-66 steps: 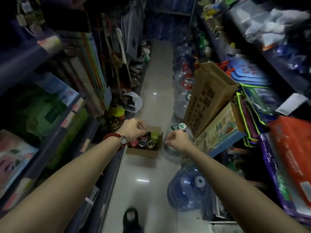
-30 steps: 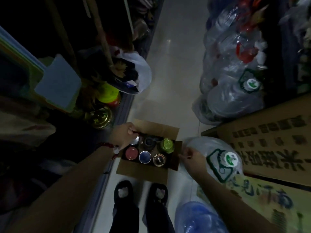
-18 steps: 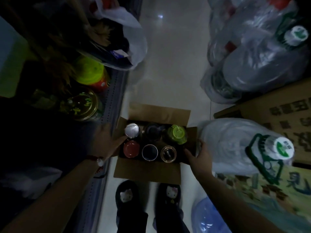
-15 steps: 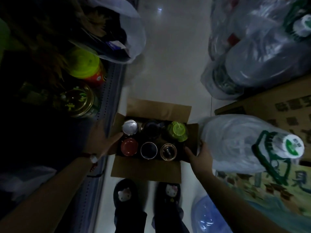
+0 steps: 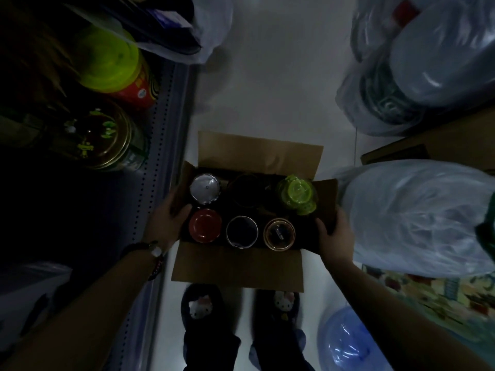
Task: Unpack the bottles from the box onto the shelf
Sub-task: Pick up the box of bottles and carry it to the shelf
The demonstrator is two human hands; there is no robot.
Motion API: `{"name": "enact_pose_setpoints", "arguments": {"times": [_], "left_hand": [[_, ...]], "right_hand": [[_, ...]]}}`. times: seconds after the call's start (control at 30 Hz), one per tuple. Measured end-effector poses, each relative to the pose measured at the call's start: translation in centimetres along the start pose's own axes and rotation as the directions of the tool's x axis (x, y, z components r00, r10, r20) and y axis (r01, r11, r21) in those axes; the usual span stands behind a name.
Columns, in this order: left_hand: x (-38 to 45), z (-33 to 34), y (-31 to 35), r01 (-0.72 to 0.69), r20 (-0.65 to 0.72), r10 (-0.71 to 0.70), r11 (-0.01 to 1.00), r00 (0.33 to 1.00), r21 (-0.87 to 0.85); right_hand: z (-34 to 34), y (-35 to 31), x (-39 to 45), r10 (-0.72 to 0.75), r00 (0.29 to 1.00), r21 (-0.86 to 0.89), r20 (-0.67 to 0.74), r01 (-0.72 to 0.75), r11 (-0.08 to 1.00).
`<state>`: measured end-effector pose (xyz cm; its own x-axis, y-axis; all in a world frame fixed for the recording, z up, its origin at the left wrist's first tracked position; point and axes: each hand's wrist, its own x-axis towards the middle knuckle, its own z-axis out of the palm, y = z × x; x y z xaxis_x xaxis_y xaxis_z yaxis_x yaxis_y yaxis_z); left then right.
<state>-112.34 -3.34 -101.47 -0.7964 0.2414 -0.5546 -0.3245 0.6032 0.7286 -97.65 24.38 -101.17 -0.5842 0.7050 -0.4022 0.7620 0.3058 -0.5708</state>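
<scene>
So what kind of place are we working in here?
Probably a small shop aisle or stockroom: a low shelf with jars, bagged water jugs crowding the floor, and an open box of bottles.

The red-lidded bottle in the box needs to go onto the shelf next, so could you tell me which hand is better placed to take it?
Probably the left hand: it grips the box edge right beside the red-lidded bottle, on the shelf side. The right hand holds the opposite edge.
</scene>
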Motion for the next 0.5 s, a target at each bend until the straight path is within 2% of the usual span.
{"name": "enact_pose_setpoints", "arguments": {"times": [0.13, 0.37, 0.5], "left_hand": [[0.2, -0.4, -0.4, 0.104, -0.081, -0.099, 0.993, 0.992, 0.063], [-2.0, 0.1, 1.7, 0.196, -0.161, -0.183, 0.979, 0.97, 0.064], [-4.5, -0.9, 3.6, 0.238, -0.222, -0.201, 0.959, 0.954, 0.156]], "right_hand": [[0.3, 0.2, 0.2, -0.008, 1.0, -0.053, -0.01, 0.008, 0.999], [-1.2, -1.5, -0.7, 0.011, 1.0, -0.057, 0.021, -0.01, 0.998], [-3.5, -3.0, -2.0, 0.028, 0.998, -0.09, 0.062, -0.022, 0.996]]}}
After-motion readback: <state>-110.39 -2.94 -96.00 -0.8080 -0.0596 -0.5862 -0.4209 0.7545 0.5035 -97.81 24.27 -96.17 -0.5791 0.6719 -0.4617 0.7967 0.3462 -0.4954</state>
